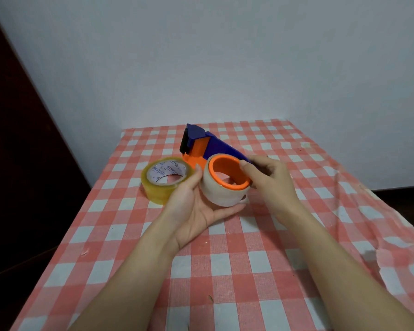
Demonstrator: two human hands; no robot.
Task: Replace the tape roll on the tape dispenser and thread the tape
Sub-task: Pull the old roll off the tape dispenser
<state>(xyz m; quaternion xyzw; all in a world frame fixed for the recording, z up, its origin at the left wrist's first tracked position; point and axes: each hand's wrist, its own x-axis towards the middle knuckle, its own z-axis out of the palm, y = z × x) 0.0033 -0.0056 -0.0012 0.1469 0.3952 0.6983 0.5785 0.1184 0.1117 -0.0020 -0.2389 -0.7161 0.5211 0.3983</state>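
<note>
While both hands lift the blue-and-orange tape dispenser [208, 149] above the checked tabletop [249, 271], its whitish roll [221, 194] probably slides off best pulled straight along the orange hub [228, 173]. Left hand [196, 211] cups the roll, fingers curled beneath; right hand [268, 177] pinches the hub's rim. A yellowish tape roll [163, 182] lies just left.

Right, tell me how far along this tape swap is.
Early. Done: nothing that shows. In hand: the left hand cups the whitish roll sitting on the orange hub of the blue dispenser, and the right hand grips the dispenser. Left: the yellowish roll lies on the checked cloth, unmounted, and no tape is threaded.
</note>
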